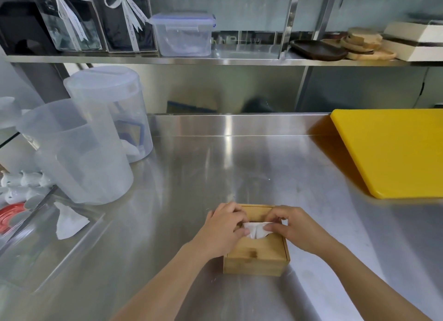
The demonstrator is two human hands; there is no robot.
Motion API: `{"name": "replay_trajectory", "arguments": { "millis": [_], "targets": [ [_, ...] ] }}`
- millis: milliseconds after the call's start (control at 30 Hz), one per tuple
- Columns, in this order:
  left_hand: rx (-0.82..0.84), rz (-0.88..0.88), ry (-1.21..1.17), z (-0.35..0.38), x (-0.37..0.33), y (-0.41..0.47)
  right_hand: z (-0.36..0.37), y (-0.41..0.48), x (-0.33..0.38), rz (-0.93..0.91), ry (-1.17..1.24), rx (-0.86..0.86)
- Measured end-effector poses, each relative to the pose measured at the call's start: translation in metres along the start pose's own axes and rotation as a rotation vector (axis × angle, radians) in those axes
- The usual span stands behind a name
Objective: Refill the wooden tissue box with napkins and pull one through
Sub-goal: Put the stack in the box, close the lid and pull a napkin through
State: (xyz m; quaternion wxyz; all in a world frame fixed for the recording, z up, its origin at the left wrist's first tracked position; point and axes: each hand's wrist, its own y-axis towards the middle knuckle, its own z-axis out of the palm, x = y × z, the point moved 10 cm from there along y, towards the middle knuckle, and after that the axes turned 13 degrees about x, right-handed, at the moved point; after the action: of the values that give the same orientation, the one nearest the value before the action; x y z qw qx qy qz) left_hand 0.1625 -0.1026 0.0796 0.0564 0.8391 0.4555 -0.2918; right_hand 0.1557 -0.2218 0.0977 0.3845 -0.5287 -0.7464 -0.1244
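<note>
The wooden tissue box (pixel 257 256) stands on the steel counter near the front, its lid on. A white napkin (pixel 257 230) sticks up through the slot in the lid. My left hand (pixel 221 227) rests on the box's left side with its thumb and fingers pinching the napkin's left edge. From the right, my right hand (pixel 291 226) pinches the napkin's other edge with thumb and forefinger. The inside of the box is hidden.
Two clear plastic pitchers (pixel 81 157) stand at the left, with a loose white napkin (pixel 68 221) in a clear tray in front of them. A yellow cutting board (pixel 393 150) lies at the right. A steel shelf (pixel 215 61) above holds containers and wooden plates.
</note>
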Motion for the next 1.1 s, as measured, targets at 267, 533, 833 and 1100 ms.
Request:
{"name": "replay_trajectory", "arguments": {
  "millis": [267, 533, 833, 1100],
  "targets": [
    [-0.017, 0.140, 0.149, -0.001, -0.036, 0.007, 0.005, 0.005, -0.010, -0.001, 0.170, 0.060],
    [0.035, 0.148, -0.003, -0.003, -0.023, 0.009, 0.006, 0.005, -0.013, -0.014, 0.150, 0.069],
    [0.179, 0.064, -0.195, -0.003, 0.003, 0.005, 0.004, 0.005, -0.009, 0.002, 0.170, 0.066],
    [0.282, 0.018, -0.184, -0.008, 0.005, 0.012, 0.000, 0.003, -0.015, -0.002, 0.252, 0.033]
  ]
}}
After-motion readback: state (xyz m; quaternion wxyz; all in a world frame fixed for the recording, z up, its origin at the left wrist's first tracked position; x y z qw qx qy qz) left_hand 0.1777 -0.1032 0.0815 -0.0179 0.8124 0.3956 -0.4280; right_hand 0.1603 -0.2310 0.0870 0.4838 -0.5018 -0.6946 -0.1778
